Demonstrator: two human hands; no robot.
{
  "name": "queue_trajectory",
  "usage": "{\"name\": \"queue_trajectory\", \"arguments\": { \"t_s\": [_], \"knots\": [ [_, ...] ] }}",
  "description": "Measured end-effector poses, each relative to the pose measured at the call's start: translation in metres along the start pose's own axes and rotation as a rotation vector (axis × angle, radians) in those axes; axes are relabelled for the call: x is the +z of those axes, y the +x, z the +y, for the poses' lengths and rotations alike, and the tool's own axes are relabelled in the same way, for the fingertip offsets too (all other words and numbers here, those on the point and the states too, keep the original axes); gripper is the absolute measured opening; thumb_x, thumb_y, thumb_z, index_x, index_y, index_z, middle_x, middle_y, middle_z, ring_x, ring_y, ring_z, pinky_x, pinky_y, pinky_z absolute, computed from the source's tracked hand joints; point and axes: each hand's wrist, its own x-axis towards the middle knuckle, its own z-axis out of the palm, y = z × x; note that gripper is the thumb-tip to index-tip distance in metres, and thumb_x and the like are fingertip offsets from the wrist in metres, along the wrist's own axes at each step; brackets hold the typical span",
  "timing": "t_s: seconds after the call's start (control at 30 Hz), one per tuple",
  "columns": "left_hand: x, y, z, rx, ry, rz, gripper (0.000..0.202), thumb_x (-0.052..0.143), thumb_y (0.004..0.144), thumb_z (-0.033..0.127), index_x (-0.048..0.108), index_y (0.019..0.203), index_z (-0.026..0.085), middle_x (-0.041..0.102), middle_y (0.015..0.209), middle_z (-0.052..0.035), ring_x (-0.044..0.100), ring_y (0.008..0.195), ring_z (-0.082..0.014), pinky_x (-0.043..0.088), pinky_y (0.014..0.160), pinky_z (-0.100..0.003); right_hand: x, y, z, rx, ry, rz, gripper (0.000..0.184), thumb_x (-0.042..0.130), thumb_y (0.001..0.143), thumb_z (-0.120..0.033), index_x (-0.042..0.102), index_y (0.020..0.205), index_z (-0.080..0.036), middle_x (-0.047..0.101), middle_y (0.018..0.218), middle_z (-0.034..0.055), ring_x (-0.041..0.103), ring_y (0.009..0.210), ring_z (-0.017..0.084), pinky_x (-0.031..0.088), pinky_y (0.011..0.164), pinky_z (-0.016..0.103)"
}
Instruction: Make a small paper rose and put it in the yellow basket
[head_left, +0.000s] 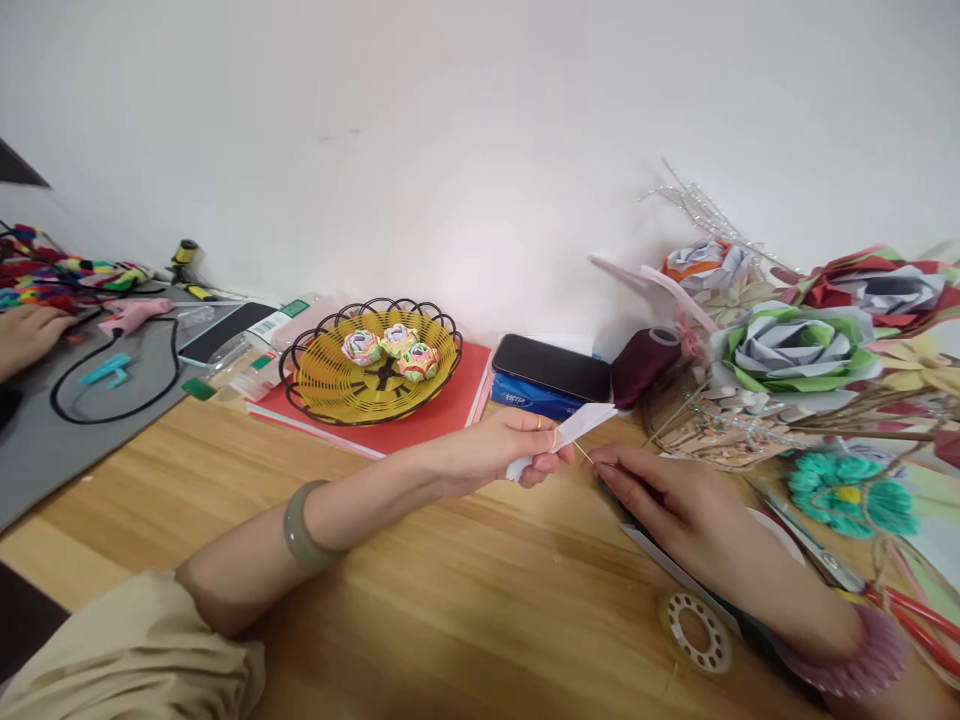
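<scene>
Folded white paper [589, 421] is pinched in my left hand [517, 440], its narrow end pointing up and right. My right hand [675, 500] is closed on a thin pale stick [583, 453], perhaps a toothpick or wire, whose far end reaches the paper at my left fingers. Whether it goes into the paper or only touches it, I cannot tell. Just behind the paper, a dark phone [551, 368] lies on a blue tissue pack [529, 395]. Below my right hand lies a roll of clear tape [696, 632].
A yellow woven basket [330, 385] with small paper roses [418, 361] stands on red paper [457, 400]. At right are scissors [832, 570], paper flowers [795, 345] and a maroon thread spool [646, 365]. Another person's hand [34, 335] is at far left, near a pink glue gun [135, 315].
</scene>
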Motion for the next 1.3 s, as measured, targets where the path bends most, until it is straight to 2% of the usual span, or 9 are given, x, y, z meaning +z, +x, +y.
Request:
{"name": "queue_trajectory", "arguments": {
  "t_s": [0.17, 0.3, 0.57, 0.73, 0.83, 1.03, 1.17, 1.3],
  "knots": [
    [-0.001, 0.001, 0.002, -0.042, -0.092, 0.000, 0.010, 0.061, 0.069, 0.018, 0.060, 0.072, 0.008, 0.044, 0.055, 0.0021, 0.040, 0.052, -0.0066, 0.029, 0.054, -0.023, 0.004, -0.002, -0.005, -0.015, -0.079, 0.035, 0.021, 0.038, 0.090, -0.024, 0.058, 0.082, -0.020, 0.065, 0.063, 0.0003, 0.058, 0.051, 0.013, 0.040, 0.048, 0.023],
    [-0.004, 0.002, 0.000, -0.037, -0.072, -0.001, 0.011, 0.061, 0.070, 0.018, 0.061, 0.075, 0.008, 0.046, 0.056, 0.0020, 0.042, 0.053, -0.0070, 0.030, 0.056, -0.024, 0.003, -0.002, -0.007, -0.002, -0.087, 0.038, 0.023, 0.038, 0.090, -0.026, 0.056, 0.077, -0.020, 0.062, 0.059, -0.0001, 0.057, 0.049, 0.013, 0.038, 0.047, 0.022],
    [0.000, 0.005, -0.001, -0.034, -0.054, 0.083, 0.006, 0.058, 0.074, 0.015, 0.052, 0.073, 0.011, 0.047, 0.055, 0.0029, 0.041, 0.052, -0.0060, 0.030, 0.054, -0.022, 0.006, -0.005, -0.010, -0.018, -0.116, 0.085, 0.024, 0.037, 0.091, -0.027, 0.056, 0.079, -0.020, 0.064, 0.064, 0.0016, 0.058, 0.054, 0.014, 0.040, 0.049, 0.023],
    [0.007, 0.004, 0.000, -0.013, -0.093, 0.060, 0.009, 0.054, 0.077, 0.011, 0.049, 0.069, 0.012, 0.045, 0.054, 0.0030, 0.040, 0.049, -0.0053, 0.029, 0.052, -0.020, 0.016, -0.008, -0.008, -0.027, -0.213, 0.023, 0.024, 0.035, 0.091, -0.024, 0.058, 0.088, -0.021, 0.067, 0.067, 0.0024, 0.061, 0.055, 0.016, 0.040, 0.051, 0.024],
    [0.008, 0.003, 0.000, -0.016, -0.115, 0.044, 0.009, 0.051, 0.077, 0.010, 0.049, 0.068, 0.011, 0.045, 0.054, 0.0027, 0.041, 0.050, -0.0053, 0.029, 0.053, -0.020, 0.019, -0.008, -0.007, -0.040, -0.282, 0.033, 0.025, 0.034, 0.091, -0.023, 0.059, 0.092, -0.021, 0.068, 0.069, 0.0040, 0.063, 0.059, 0.017, 0.040, 0.052, 0.025],
    [0.006, 0.001, 0.002, -0.008, -0.142, 0.042, 0.006, 0.057, 0.073, 0.011, 0.051, 0.076, 0.010, 0.046, 0.057, 0.0023, 0.041, 0.051, -0.0051, 0.029, 0.055, -0.021, 0.012, -0.008, -0.005, 0.011, -0.381, 0.093, 0.025, 0.035, 0.089, -0.024, 0.059, 0.083, -0.020, 0.067, 0.062, 0.0037, 0.061, 0.051, 0.017, 0.035, 0.048, 0.025],
    [0.008, 0.002, 0.000, 0.064, -0.017, 0.082, 0.002, 0.048, 0.080, 0.013, 0.049, 0.080, 0.011, 0.045, 0.057, 0.0034, 0.040, 0.051, -0.0056, 0.030, 0.056, -0.021, 0.010, -0.009, -0.009, 0.041, -0.438, 0.076, 0.026, 0.035, 0.089, -0.027, 0.058, 0.079, -0.020, 0.065, 0.057, 0.0022, 0.059, 0.046, 0.017, 0.031, 0.046, 0.026],
    [0.008, 0.007, -0.010, 0.177, 0.366, 0.186, 0.004, 0.040, 0.085, 0.013, 0.042, 0.082, 0.015, 0.046, 0.060, 0.0044, 0.042, 0.056, -0.0081, 0.033, 0.059, -0.023, 0.013, -0.013, -0.015, -0.066, -0.484, 0.022, 0.020, 0.036, 0.090, -0.021, 0.055, 0.082, -0.020, 0.062, 0.060, 0.0001, 0.055, 0.048, 0.015, 0.028, 0.046, 0.026]
  ]
}}
